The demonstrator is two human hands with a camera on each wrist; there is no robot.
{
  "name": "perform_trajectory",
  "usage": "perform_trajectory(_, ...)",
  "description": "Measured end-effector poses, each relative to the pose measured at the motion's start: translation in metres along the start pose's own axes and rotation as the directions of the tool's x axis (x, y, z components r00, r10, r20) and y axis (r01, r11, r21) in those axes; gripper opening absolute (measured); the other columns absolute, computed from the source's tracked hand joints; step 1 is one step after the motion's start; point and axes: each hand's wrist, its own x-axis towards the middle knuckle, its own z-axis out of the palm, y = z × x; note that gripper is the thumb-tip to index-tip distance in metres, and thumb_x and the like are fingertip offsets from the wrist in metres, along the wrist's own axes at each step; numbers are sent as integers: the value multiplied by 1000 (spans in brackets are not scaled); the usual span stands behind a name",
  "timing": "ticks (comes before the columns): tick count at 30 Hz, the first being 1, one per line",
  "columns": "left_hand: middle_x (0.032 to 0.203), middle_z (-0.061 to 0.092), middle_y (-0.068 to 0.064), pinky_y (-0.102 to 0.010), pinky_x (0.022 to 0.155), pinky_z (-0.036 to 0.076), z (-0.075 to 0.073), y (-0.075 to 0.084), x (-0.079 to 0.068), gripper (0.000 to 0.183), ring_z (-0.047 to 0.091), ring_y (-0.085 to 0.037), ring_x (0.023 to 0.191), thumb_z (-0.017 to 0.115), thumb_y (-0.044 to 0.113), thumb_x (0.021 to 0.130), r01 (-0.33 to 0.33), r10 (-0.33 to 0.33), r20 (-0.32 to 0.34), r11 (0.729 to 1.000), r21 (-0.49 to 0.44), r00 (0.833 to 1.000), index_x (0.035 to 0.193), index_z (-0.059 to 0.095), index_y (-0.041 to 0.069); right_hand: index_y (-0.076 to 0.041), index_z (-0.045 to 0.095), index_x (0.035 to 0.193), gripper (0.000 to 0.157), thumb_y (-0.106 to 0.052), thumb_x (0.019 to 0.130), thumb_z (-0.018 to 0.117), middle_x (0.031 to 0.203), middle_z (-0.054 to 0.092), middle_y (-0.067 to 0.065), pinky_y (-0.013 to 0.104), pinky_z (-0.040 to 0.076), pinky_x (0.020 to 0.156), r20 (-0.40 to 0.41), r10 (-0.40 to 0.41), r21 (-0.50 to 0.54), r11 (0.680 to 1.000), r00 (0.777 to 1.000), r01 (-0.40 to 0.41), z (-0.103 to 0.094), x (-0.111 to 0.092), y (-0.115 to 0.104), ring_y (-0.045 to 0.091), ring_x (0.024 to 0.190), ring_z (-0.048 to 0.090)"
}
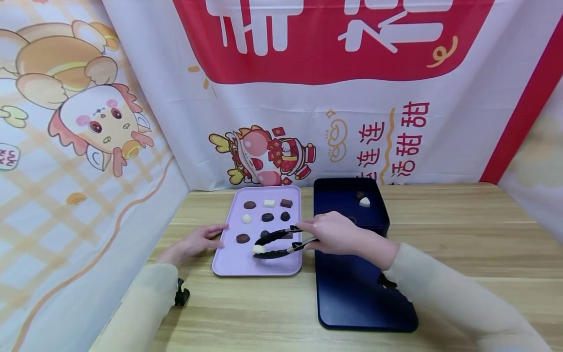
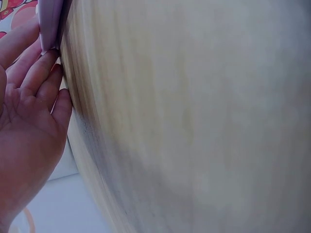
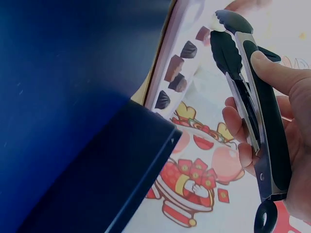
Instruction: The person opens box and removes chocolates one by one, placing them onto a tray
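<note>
My right hand (image 1: 332,233) grips a pair of tongs (image 3: 265,121) with black tips and metal arms. Between the tips, low over the lilac tray (image 1: 228,263), is a white chocolate (image 1: 258,249). Rows of dark, brown and white chocolates (image 1: 267,217) lie on the tray, some partly hidden behind the tongs. My left hand (image 1: 198,240) touches the tray's left edge with its fingers extended. In the left wrist view, its fingertips are right at the tray's rim (image 2: 50,24).
Right of the tray stands a dark blue box (image 1: 343,185), with a white chocolate (image 1: 364,202) and a dark chocolate (image 1: 360,194) inside. A flat dark blue panel (image 1: 365,305) extends in front of it. Behind the wooden table (image 1: 246,313) hangs a printed cloth (image 1: 264,105).
</note>
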Motion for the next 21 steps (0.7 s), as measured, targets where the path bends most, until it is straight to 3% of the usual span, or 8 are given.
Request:
perform_trajectory(5,148,35,-24,-52,115,15,-1,2,0,65,28,-39,139,69,14,90,3,-3,0,1000,20,1000,147,39,3,-8,66,119,47,-35,83,77,100,73,2,33,54,60,18,-4,12,1000,1000,4,6,14,-4,15,75,66)
perform_trajectory(11,147,36,-24,-53,115,15,-1,2,1,66,28,-39,139,70,15,90,1,-1,-1,999,35,1000,147,40,3,-10,64,125,49,-37,85,74,113,71,2,28,51,58,80,16,34,999,997,-19,11,28,-8,14,79,67)
perform_trajectory(21,148,36,-22,-51,115,14,-2,-1,2,65,27,-37,140,70,17,90,26,-26,-5,999,42,1000,147,41,7,-13,64,123,45,-37,86,74,112,71,1,24,49,60,143,38,60,997,989,-47,20,40,-12,12,82,66)
